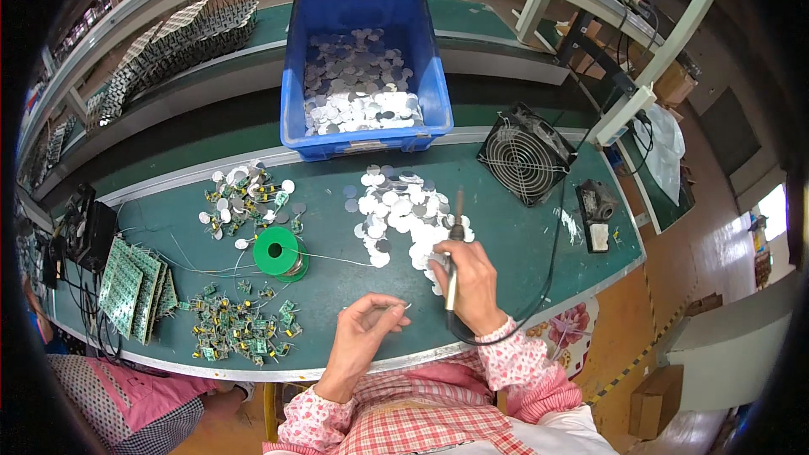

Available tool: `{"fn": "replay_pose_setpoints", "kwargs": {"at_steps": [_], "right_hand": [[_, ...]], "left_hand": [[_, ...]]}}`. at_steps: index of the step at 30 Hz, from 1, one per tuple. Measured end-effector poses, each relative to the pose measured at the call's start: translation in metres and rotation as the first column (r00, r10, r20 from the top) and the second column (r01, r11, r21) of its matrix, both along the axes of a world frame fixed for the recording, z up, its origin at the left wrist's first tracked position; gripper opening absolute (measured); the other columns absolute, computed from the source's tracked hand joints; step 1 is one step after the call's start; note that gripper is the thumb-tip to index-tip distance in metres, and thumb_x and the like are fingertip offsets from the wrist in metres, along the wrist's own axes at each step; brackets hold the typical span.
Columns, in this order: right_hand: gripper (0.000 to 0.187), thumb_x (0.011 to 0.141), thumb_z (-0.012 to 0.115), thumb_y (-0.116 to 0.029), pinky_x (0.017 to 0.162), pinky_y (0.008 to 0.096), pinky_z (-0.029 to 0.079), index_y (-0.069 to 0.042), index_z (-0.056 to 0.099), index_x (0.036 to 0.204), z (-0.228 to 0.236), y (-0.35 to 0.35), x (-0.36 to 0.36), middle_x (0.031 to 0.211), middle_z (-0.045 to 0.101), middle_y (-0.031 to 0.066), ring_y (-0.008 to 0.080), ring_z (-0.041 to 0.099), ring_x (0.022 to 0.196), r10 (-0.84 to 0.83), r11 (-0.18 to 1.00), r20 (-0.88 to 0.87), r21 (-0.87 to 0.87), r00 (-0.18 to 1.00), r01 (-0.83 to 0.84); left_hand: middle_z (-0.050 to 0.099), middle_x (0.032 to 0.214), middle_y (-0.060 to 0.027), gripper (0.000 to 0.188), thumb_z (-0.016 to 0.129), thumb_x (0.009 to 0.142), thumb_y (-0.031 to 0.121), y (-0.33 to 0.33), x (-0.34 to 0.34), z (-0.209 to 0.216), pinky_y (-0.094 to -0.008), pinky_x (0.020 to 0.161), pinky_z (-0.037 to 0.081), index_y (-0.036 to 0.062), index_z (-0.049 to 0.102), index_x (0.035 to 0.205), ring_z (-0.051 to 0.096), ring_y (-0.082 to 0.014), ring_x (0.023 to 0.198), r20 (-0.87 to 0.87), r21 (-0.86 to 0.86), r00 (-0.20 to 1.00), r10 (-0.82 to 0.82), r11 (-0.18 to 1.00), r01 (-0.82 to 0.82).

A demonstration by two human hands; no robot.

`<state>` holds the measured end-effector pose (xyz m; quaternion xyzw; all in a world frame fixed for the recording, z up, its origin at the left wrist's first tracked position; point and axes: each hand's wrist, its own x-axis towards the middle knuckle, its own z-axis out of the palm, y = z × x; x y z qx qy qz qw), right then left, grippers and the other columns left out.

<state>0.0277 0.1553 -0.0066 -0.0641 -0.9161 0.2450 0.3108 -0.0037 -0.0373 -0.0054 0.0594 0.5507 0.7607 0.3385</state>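
My right hand (473, 285) is wrapped round the handle of a soldering iron (456, 232), whose tip points up and away from me. Its black cable loops off to the right. My left hand (368, 325) is closed in a pinch near the table's front edge; a small pale piece shows at the fingertips, too small to name. Beyond both hands lies a spread of round silver-white discs (396, 212). A green spool of solder wire (281, 254) stands left of them, its loose end reaching toward the discs.
Small circuit boards (240, 329) lie heaped left; behind them are boards with discs (244, 198). Board panels (135, 291) lean at far left. A blue bin (366, 145) of discs stands at the back, with a fan (524, 156) and iron stand (597, 215) to the right.
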Motion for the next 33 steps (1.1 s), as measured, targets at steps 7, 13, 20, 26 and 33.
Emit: {"fn": "replay_pose_setpoints", "kwargs": {"at_steps": [7, 13, 20, 26, 33], "right_hand": [[0.028, 0.072, 0.072, -0.004, 0.065, 0.0370, 0.047, -0.010, 0.057, 0.096, -0.008, -0.005, -0.024, 0.079, 0.061, 0.0068, 0.0266, 0.059, 0.075, 0.096, 0.978, 0.175, 0.166, 0.980, -0.126], [0.024, 0.072, 0.072, -0.001, 0.058, 0.0344, 0.049, -0.007, 0.059, 0.091, -0.006, -0.015, -0.008, 0.077, 0.061, 0.0086, 0.0260, 0.062, 0.067, 0.242, 0.970, 0.131, -0.028, 0.961, -0.240], [0.029, 0.068, 0.076, -0.002, 0.068, 0.0358, 0.047, -0.006, 0.061, 0.093, -0.010, -0.012, 0.005, 0.086, 0.065, 0.0064, 0.0258, 0.059, 0.078, 0.154, 0.983, 0.111, 0.085, 0.982, -0.163], [0.031, 0.070, 0.073, 0.001, 0.072, 0.0350, 0.046, -0.006, 0.059, 0.097, -0.003, -0.011, 0.000, 0.089, 0.064, 0.0060, 0.0250, 0.059, 0.081, 0.198, 0.977, 0.179, 0.042, 0.964, -0.208], [0.024, 0.082, 0.068, 0.003, 0.069, 0.0224, 0.050, -0.001, 0.052, 0.099, 0.006, -0.020, 0.015, 0.087, 0.063, 0.0075, 0.0103, 0.063, 0.076, 0.309, 0.737, 0.100, -0.654, 0.946, -0.172]], "left_hand": [[0.065, 0.089, -0.0060, 0.013, 0.061, 0.091, 0.008, -0.005, -0.009, 0.006, -0.0237, 0.070, 0.049, -0.0012, 0.060, 0.099, 0.062, -0.0111, 0.076, -0.057, -0.033, 0.992, 0.113, 0.993, -0.115], [0.062, 0.083, -0.0037, 0.009, 0.060, 0.092, 0.009, -0.007, -0.016, 0.008, -0.0219, 0.066, 0.046, 0.0010, 0.058, 0.096, 0.059, -0.0096, 0.072, -0.065, -0.022, 0.991, 0.117, 0.993, -0.119], [0.061, 0.080, -0.0022, 0.010, 0.060, 0.092, 0.011, -0.012, -0.014, 0.008, -0.0205, 0.065, 0.043, 0.0019, 0.058, 0.094, 0.057, -0.0081, 0.070, -0.162, -0.109, 0.981, 0.106, 0.986, -0.125], [0.063, 0.080, -0.0007, 0.013, 0.064, 0.090, 0.011, -0.008, -0.012, 0.009, -0.0218, 0.068, 0.049, -0.0004, 0.060, 0.095, 0.059, -0.0064, 0.073, -0.139, -0.080, 0.987, 0.075, 0.993, -0.087], [0.064, 0.083, -0.0031, 0.012, 0.066, 0.086, 0.004, -0.002, -0.011, 0.005, -0.0209, 0.066, 0.050, -0.0006, 0.061, 0.095, 0.060, -0.0077, 0.072, -0.118, -0.071, 0.990, 0.075, 0.994, -0.084]]}}
